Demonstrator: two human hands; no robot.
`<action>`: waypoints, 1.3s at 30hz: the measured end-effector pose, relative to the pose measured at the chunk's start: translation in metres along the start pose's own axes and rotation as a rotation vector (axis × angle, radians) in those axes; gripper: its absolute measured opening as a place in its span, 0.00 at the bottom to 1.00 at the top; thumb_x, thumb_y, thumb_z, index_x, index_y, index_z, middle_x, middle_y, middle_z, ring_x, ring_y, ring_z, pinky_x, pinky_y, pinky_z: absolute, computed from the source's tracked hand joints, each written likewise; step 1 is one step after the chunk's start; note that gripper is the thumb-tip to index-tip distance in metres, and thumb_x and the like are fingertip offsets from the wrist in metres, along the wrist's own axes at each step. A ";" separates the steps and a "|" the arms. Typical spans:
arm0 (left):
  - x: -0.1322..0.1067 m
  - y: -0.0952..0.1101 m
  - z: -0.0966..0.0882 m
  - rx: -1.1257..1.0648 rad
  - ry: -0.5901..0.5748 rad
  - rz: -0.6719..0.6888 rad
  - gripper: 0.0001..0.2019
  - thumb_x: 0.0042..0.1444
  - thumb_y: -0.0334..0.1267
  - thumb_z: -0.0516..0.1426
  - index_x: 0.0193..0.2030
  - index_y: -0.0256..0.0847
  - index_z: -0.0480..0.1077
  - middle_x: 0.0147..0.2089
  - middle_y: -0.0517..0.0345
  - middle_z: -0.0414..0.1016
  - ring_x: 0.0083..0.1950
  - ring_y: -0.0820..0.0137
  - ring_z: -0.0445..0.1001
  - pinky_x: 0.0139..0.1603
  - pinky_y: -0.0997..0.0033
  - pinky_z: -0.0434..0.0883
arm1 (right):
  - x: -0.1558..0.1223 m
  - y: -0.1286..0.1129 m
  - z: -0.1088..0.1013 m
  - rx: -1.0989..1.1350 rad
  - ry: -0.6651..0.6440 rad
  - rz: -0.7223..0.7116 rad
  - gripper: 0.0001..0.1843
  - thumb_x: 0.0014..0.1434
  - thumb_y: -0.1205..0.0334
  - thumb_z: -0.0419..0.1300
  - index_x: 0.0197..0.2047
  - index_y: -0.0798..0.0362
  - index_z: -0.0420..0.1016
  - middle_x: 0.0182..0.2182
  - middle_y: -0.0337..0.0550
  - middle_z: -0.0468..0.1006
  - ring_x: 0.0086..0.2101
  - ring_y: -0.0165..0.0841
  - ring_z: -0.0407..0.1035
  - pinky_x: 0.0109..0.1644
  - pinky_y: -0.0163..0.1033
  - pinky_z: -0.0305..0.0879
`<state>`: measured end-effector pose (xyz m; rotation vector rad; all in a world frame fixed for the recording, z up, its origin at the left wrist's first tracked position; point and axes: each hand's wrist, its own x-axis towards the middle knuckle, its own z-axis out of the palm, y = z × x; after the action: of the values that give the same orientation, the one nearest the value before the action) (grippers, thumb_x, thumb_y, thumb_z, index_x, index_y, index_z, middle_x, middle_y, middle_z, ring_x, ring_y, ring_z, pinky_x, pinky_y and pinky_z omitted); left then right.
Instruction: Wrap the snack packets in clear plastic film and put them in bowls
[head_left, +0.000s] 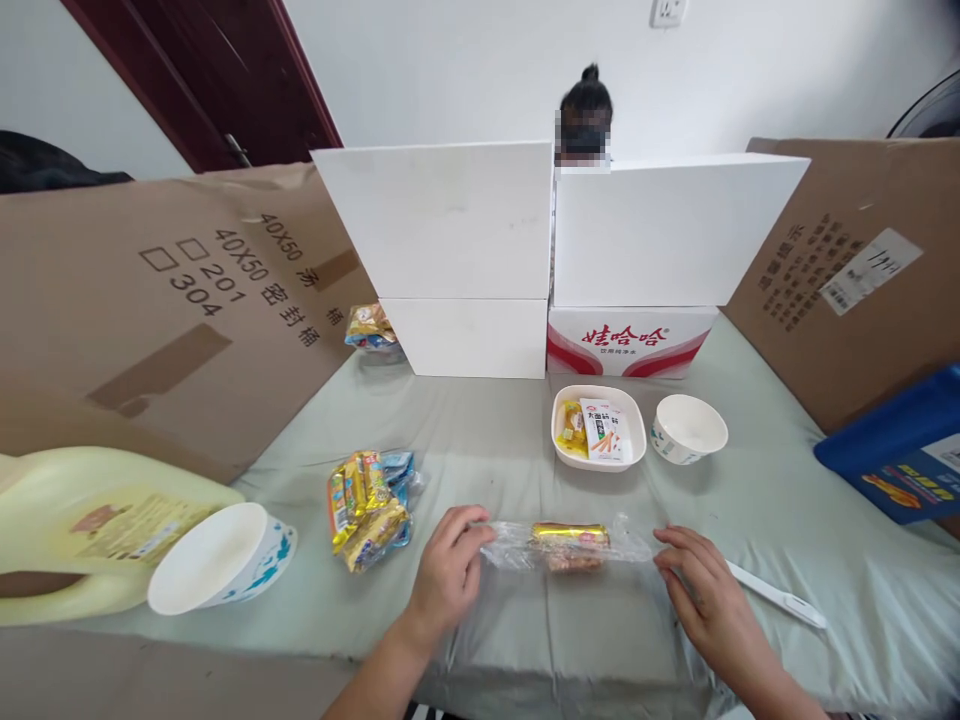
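Nearer the person than the white tray (638, 425), a clear plastic bag (514, 545) is lying stretched sideways between two hands, with a gold-wrapped snack (570, 535) showing at its middle. To the left of the tray and nearer the person, the left hand (450, 568) is pinching one end of the bag between thumb and fingers. To the right of the tray, also on the near side, the right hand (699, 590) is pinching the other end with curled fingertips. Farther right of the tray, a white plastic stick (791, 605) is lying just beside that hand, its upper end reaching behind the fingers.

Inside the tray, a yellow packet (573, 430) and a white packet (604, 432) are resting together. Just right of the tray, a paper bowl (688, 432) is standing upright. Left of the tray, a bundle of snacks (369, 505) is lying on the cloth (480, 430); beyond it, another paper bowl (262, 565) is leaning beside a pale yellow jug (112, 520). Behind the tray, a box with red print (630, 345) is standing.
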<state>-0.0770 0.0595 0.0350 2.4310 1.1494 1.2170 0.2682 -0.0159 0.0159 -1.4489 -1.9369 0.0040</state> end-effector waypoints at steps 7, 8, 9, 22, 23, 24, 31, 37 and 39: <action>0.021 0.071 0.028 -0.079 -0.259 0.220 0.19 0.50 0.23 0.49 0.47 0.42 0.69 0.44 0.51 0.76 0.45 0.63 0.74 0.48 0.61 0.74 | 0.023 -0.044 -0.002 0.157 -0.033 -0.140 0.17 0.61 0.73 0.49 0.50 0.48 0.69 0.44 0.46 0.77 0.50 0.36 0.70 0.51 0.44 0.70; 0.023 0.070 0.034 -0.012 -0.278 0.147 0.19 0.51 0.22 0.48 0.47 0.42 0.70 0.45 0.50 0.76 0.46 0.61 0.74 0.48 0.60 0.74 | 0.028 -0.046 0.002 0.135 -0.101 -0.142 0.17 0.62 0.73 0.48 0.51 0.49 0.69 0.45 0.46 0.77 0.49 0.36 0.71 0.50 0.43 0.70; 0.024 0.067 0.040 0.062 -0.288 0.060 0.19 0.51 0.22 0.47 0.46 0.41 0.70 0.46 0.50 0.76 0.47 0.61 0.74 0.48 0.59 0.74 | 0.031 -0.045 0.007 0.089 -0.160 -0.120 0.17 0.63 0.72 0.47 0.51 0.49 0.69 0.45 0.46 0.77 0.48 0.35 0.72 0.49 0.42 0.71; 0.035 0.055 0.057 0.242 -0.469 -0.072 0.22 0.50 0.33 0.65 0.52 0.44 0.67 0.52 0.53 0.70 0.54 0.54 0.66 0.54 0.50 0.67 | 0.024 -0.036 0.029 -0.063 -0.279 0.015 0.18 0.59 0.60 0.61 0.52 0.51 0.68 0.48 0.48 0.74 0.50 0.41 0.69 0.53 0.47 0.68; 0.036 0.057 0.061 0.224 -0.495 -0.045 0.23 0.49 0.34 0.66 0.52 0.45 0.66 0.54 0.52 0.69 0.55 0.54 0.66 0.54 0.49 0.66 | 0.024 -0.037 0.029 -0.029 -0.288 0.007 0.20 0.59 0.62 0.61 0.54 0.51 0.66 0.51 0.49 0.72 0.51 0.40 0.68 0.54 0.46 0.67; 0.036 0.058 0.065 0.211 -0.515 -0.027 0.25 0.48 0.35 0.66 0.54 0.46 0.66 0.55 0.52 0.68 0.56 0.53 0.65 0.55 0.49 0.65 | 0.024 -0.038 0.030 -0.003 -0.308 0.002 0.22 0.59 0.63 0.60 0.56 0.50 0.65 0.53 0.49 0.71 0.52 0.39 0.68 0.54 0.45 0.67; 0.037 0.049 0.079 0.245 -0.564 -0.079 0.27 0.48 0.36 0.64 0.56 0.44 0.64 0.59 0.48 0.65 0.56 0.52 0.64 0.56 0.50 0.64 | 0.010 -0.037 0.013 0.016 -0.590 0.037 0.14 0.65 0.71 0.46 0.35 0.51 0.71 0.34 0.41 0.73 0.33 0.32 0.71 0.36 0.36 0.66; 0.060 0.054 0.087 0.271 -0.612 -0.094 0.30 0.44 0.43 0.65 0.55 0.40 0.66 0.52 0.43 0.68 0.54 0.49 0.65 0.56 0.48 0.62 | 0.020 -0.062 -0.003 0.096 -0.535 -0.016 0.12 0.61 0.56 0.59 0.28 0.50 0.70 0.31 0.41 0.72 0.39 0.37 0.68 0.43 0.41 0.65; 0.068 0.054 0.091 0.291 -0.665 -0.127 0.34 0.41 0.46 0.66 0.55 0.39 0.65 0.50 0.42 0.69 0.52 0.48 0.66 0.54 0.49 0.63 | 0.026 -0.065 0.009 0.102 -0.469 -0.004 0.12 0.65 0.60 0.52 0.30 0.50 0.70 0.33 0.41 0.72 0.38 0.35 0.69 0.42 0.39 0.66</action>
<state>0.0454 0.0862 0.0428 2.5894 1.2831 0.1610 0.2057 -0.0152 0.0490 -1.4683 -2.2693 0.4726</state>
